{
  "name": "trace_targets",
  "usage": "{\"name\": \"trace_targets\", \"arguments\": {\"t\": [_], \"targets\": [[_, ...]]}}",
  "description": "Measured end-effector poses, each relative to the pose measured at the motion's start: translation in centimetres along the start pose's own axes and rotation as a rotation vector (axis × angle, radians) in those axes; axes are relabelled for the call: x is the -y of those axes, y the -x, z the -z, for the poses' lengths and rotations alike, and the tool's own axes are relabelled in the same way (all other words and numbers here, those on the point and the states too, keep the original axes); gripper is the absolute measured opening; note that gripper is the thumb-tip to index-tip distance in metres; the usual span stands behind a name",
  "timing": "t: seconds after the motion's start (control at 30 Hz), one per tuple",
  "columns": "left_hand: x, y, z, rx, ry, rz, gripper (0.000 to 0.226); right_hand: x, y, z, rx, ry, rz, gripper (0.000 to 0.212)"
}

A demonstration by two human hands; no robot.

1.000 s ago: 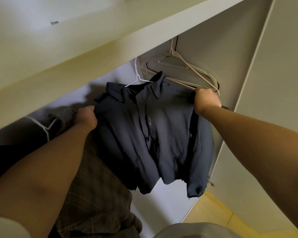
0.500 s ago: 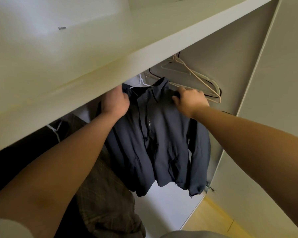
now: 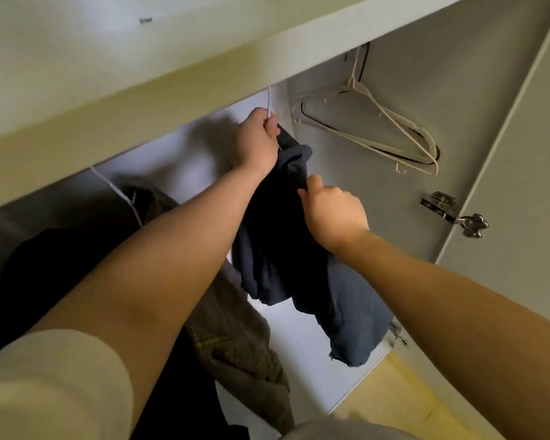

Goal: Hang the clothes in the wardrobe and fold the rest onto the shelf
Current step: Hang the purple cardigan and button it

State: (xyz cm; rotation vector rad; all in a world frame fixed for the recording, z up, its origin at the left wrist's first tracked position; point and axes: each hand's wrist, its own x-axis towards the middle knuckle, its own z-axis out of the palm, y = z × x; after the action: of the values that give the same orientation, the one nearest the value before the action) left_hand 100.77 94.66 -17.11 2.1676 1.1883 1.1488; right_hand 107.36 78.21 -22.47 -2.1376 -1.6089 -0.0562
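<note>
So, the wardrobe [image 3: 362, 236] fills pretty much the whole view, with its shelf board [image 3: 140, 100] cutting across the top and the open door [image 3: 521, 185] off to the right. Inside, the dark navy jacket [image 3: 356, 312] hangs bunched up near the middle, just beside the right side wall, one sleeve trailing down toward the floor. Left of it a brown plaid garment [image 3: 235, 338] hangs too, touching the jacket's lower edge, and further left there's a dark pile of clothes [image 3: 61, 265]. A bunch of empty hangers [image 3: 378, 122], pale ones with a black one, sits flat against the right wall. Left hand [image 3: 256, 141] is fisted round the neck of the jacket's white wire hanger [image 3: 269, 103], right at the collar. Right hand [image 3: 334, 214] is curled and pinching the jacket fabric just below that. Hook goes up behind the shelf board, so can't really tell if it's on a rail. Small metal hinge [image 3: 451, 211] on the door edge
</note>
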Motion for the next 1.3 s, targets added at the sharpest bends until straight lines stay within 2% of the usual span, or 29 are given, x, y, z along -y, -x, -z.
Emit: {"name": "trace_targets", "arguments": {"t": [0.27,0.6,0.67,0.83,0.93,1.0,1.07,1.17,1.3], "targets": [[1.7,2.6,4.5,-0.107,-0.078,0.041,0.019,4.5,1.7,-0.4,0.023,-0.023,0.061,0.028],[4.2,6.7,10.3,-0.18,-0.373,0.119,0.018,8.8,4.2,-2.0,0.16,-0.182,0.187,0.028],[3.4,7.3,10.8,-0.17,-0.493,0.131,0.021,9.0,4.5,-1.9,0.186,-0.193,0.197,0.029],[-0.9,7.9,10.8,-0.032,-1.037,0.22,0.03,7.9,4.2,-1.1,0.209,-0.23,0.229,0.036],[-5.1,7.8,9.3,0.05,-1.152,0.12,0.02,5.5,3.6,-0.6,0.141,-0.256,0.114,0.038],[-7.0,7.0,7.1,0.11,-1.015,0.046,0.021,3.1,3.1,-0.2,0.022,-0.307,-0.039,0.033],[-8.0,5.6,4.0,0.244,-0.643,0.087,0.033,0.1,2.6,0.1,-0.08,-0.441,-0.209,0.03],[-8.8,3.8,-1.7,0.432,-0.07,0.227,0.028,-4.9,2.1,1.0,-0.165,-0.582,-0.428,0.021],[-9.5,2.4,-9.6,0.548,0.24,0.354,0.023,-10.9,2.7,3.0,-0.194,-0.587,-0.601,0.03]]}}
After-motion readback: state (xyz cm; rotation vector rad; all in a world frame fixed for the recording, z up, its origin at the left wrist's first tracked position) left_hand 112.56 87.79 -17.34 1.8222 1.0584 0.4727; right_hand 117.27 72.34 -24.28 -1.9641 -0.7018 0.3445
